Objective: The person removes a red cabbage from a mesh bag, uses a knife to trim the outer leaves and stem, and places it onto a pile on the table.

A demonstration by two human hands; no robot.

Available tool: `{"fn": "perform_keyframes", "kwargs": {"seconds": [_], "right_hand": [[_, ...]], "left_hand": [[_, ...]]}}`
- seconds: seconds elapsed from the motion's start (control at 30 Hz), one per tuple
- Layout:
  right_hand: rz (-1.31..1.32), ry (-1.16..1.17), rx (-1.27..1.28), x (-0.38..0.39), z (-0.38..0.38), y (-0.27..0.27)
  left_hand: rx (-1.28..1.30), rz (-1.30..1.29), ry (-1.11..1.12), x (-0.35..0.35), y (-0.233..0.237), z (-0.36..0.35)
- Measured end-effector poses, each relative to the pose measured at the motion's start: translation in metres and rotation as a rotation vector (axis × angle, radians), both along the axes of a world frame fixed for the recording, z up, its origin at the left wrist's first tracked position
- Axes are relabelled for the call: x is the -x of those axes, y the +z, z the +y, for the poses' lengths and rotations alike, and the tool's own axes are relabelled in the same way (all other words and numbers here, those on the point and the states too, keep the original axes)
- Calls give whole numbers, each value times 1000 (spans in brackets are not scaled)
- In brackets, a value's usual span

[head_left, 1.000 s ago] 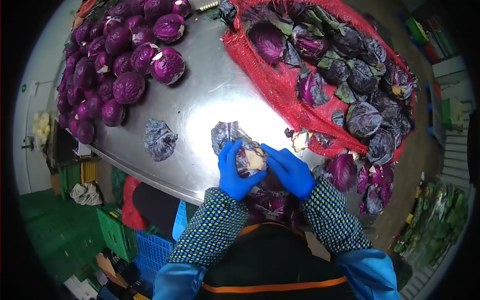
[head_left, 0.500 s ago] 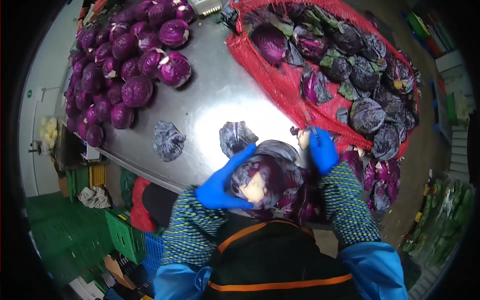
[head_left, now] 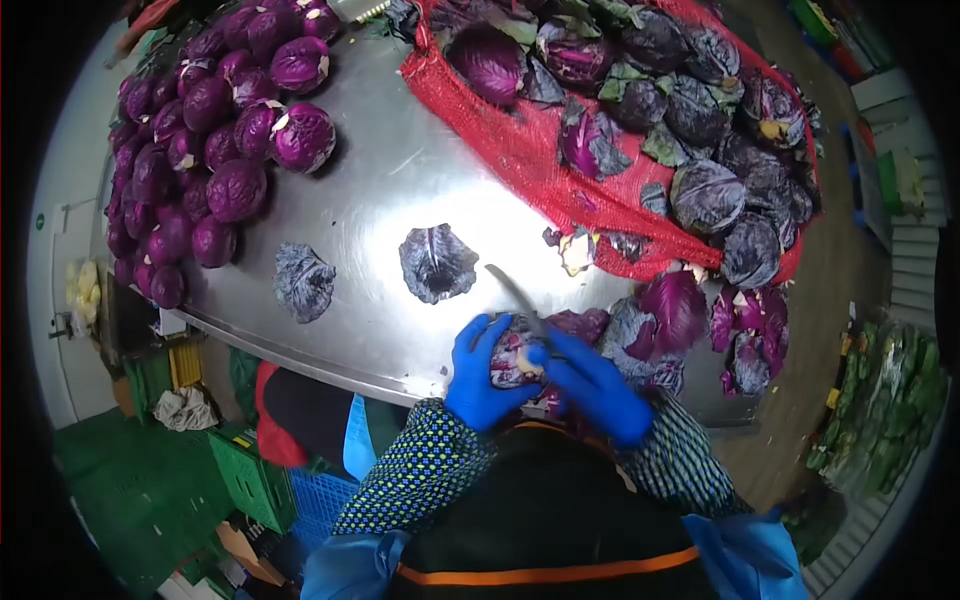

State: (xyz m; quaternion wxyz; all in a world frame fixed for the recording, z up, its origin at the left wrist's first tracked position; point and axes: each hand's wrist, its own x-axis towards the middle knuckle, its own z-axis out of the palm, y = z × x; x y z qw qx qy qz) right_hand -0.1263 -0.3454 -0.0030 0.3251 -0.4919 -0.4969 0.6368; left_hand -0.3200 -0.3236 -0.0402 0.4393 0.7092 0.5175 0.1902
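Note:
My left hand [head_left: 482, 380], in a blue glove, is wrapped round the side of a red cabbage [head_left: 508, 352] at the table's near edge. The cabbage's pale stem end faces me. My right hand [head_left: 598, 392], also gloved in blue, grips a knife with a dark, curved blade [head_left: 513, 292]. The blade points up and away over the cabbage, and the handle is hidden in my fingers. A pale cut stem piece [head_left: 577, 252] lies on the metal beyond my right hand. Loose outer leaves [head_left: 650, 325] are heaped to the right of the cabbage.
Trimmed purple cabbages [head_left: 237, 190] are piled at the left of the metal table [head_left: 370, 180]. A red net sack [head_left: 510, 165] with untrimmed cabbages [head_left: 707, 195] lies at right. Single leaves [head_left: 438, 263] rest between. Green crates [head_left: 255, 475] stand below the left edge.
My right hand has come down and left to the cabbage, and the knife now shows. The stem piece beside that hand lies on the table. The view has shifted slightly.

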Motion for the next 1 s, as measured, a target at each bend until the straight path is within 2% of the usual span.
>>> {"fn": "perform_keyframes", "kwargs": {"seconds": [0.03,0.07,0.1,0.13,0.17,0.23,0.3,0.4,0.43,0.5,0.63,0.7,0.73,0.77,0.83,0.87,0.9,0.93,0.97,1.0], "right_hand": [[7,-3,5,-2,4,-10],[117,-230,270,-4,14,-20],[218,-448,537,-10,20,-35],[9,-407,284,-24,4,-83],[15,-408,292,-18,0,-75],[-586,-172,-313,-17,-9,-47],[-554,-134,-266,-6,-6,-19],[-581,-3,-355,-2,2,-12],[-582,-7,-356,-3,6,-14],[-631,128,-329,-5,11,-16],[-643,145,-287,-1,15,-38],[-579,-35,-297,-4,29,-61],[-547,-32,-120,-9,40,-65],[-545,-33,-123,-5,38,-68],[-397,-188,-120,9,33,-75],[-457,-223,-6,15,33,-80],[-455,-222,-16,12,38,-83],[-434,-163,22,10,48,-76],[-409,-106,64,8,56,-67],[-349,-99,90,2,62,-52]], "left_hand": [[-42,-44,12,1,-2,-2],[86,-288,137,7,-5,-3],[76,-283,144,12,-9,-3],[267,-446,225,15,-3,-1],[467,-606,303,18,2,-1],[510,-621,378,16,-3,2],[50,-198,203,18,-19,4],[49,-199,214,9,-16,4],[26,-194,200,8,-17,5],[25,-193,201,9,-17,5],[-11,-194,206,5,-16,3],[-17,-181,206,5,-15,0],[-27,-170,210,5,-14,0],[-30,-169,209,7,-14,0],[-54,-134,138,13,-13,3],[-59,-135,136,16,-16,4],[72,-250,153,19,-21,5],[204,-360,168,23,-23,4],[199,-351,168,29,-18,2],[396,-556,241,35,-11,1]]}}
